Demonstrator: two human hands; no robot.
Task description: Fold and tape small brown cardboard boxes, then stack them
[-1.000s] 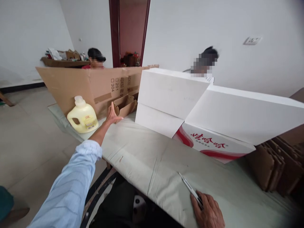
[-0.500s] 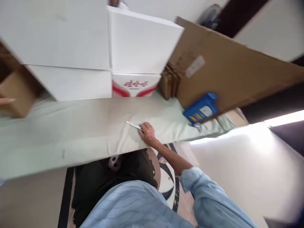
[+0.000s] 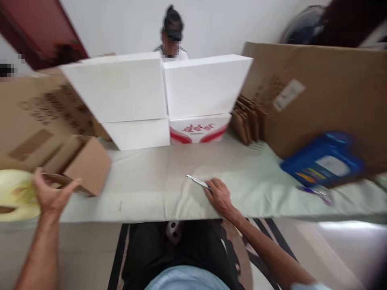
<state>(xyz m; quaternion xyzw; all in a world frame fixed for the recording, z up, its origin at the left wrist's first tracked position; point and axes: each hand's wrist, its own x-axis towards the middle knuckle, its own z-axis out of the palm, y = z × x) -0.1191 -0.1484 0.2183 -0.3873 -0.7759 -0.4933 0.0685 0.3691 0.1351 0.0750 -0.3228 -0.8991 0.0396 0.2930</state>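
Note:
My right hand [image 3: 219,196] rests on the cloth-covered table, its fingers closed over the rear end of a slim silver scalpel [image 3: 198,181]. The blade end points left, away from my fingers. On the left, my left hand [image 3: 53,195] has thumb and fingers spread wide at the near side of an open cardboard box [image 3: 90,165]. Whether its fingers touch the box's flap is unclear. Close beside this hand lies a pale yellow object [image 3: 18,189], blurred and cut off by the frame edge.
White boxes [image 3: 121,92] are stacked at the back, one with red print [image 3: 199,129]. Folded cardboard pieces [image 3: 246,121] and a large cardboard sheet [image 3: 317,92] stand to the right. Before it are a blue bottle [image 3: 323,161] and a purple-handled tool [image 3: 316,193]. A person [image 3: 172,36] is behind the boxes.
The view has swung left and up. My left hand now shows fully, fingers spread by the cardboard box. My right hand still holds the scalpel on the table.

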